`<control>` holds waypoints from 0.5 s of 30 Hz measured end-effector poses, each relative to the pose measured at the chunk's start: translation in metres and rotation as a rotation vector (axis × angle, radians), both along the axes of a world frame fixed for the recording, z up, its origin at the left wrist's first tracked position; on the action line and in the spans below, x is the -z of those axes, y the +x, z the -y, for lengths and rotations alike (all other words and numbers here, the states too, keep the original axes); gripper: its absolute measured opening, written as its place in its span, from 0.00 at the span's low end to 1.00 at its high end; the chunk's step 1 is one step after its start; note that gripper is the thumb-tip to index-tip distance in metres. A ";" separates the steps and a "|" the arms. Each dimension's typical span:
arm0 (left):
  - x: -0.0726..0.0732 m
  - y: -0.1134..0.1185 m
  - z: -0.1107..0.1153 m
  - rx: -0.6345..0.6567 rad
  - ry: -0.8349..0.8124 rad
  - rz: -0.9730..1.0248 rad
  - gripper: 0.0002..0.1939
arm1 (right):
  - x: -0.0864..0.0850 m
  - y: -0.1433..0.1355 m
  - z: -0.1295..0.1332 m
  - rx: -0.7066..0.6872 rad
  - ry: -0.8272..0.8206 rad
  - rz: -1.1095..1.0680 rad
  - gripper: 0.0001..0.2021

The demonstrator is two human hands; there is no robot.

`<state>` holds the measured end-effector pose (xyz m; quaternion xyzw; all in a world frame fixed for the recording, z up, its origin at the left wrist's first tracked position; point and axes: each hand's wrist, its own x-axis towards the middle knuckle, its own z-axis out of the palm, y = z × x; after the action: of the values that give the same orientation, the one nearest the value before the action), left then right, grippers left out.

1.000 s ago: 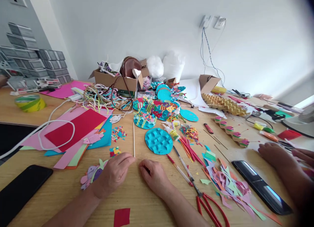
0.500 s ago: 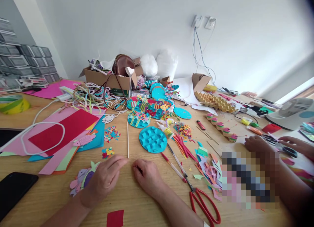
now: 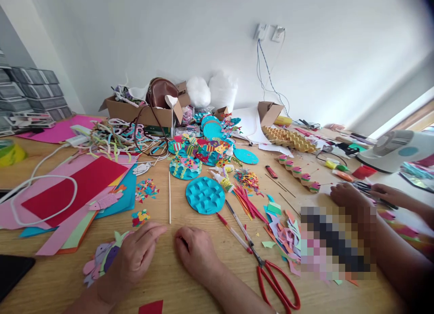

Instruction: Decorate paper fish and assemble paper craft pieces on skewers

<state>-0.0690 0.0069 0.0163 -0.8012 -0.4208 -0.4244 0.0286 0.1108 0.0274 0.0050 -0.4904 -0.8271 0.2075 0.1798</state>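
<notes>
Toward the table's near edge I have the left hand with fingers pressed together, the right hand with fingers curled in. Just beyond the left fingertips lies a white stick; beyond the right, a blue paper disc.

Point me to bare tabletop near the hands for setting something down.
Bare tabletop lies between the left hand and right hand, down to the red scrap at the bottom edge. A narrow strip separates the white stick and blue disc. Crowded: scissors and paper scraps rightward, paper sheets leftward.
</notes>
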 end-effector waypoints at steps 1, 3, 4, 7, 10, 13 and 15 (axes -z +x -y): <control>0.002 0.000 0.000 0.005 -0.009 0.007 0.19 | 0.000 0.000 0.001 0.000 -0.006 0.001 0.07; 0.005 0.001 0.001 0.015 -0.020 0.019 0.19 | -0.001 0.001 0.002 0.002 -0.011 -0.006 0.07; 0.006 0.002 0.001 0.020 -0.020 0.023 0.19 | -0.001 0.002 0.002 0.003 -0.012 -0.016 0.07; 0.003 0.008 0.004 0.047 -0.008 0.020 0.19 | 0.000 0.005 0.004 0.008 -0.002 -0.070 0.07; 0.002 0.013 0.007 0.076 -0.004 0.012 0.19 | 0.001 0.008 0.005 0.013 0.016 -0.109 0.08; 0.003 0.014 0.012 0.103 -0.008 0.010 0.20 | 0.001 0.010 0.006 0.005 0.024 -0.137 0.08; 0.005 0.015 0.014 0.130 -0.004 -0.003 0.20 | 0.001 0.010 0.007 -0.013 0.023 -0.158 0.09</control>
<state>-0.0541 -0.0072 0.0117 -0.8276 -0.3685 -0.4234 0.0001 0.1206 0.0203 0.0043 -0.4648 -0.8160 0.2371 0.2488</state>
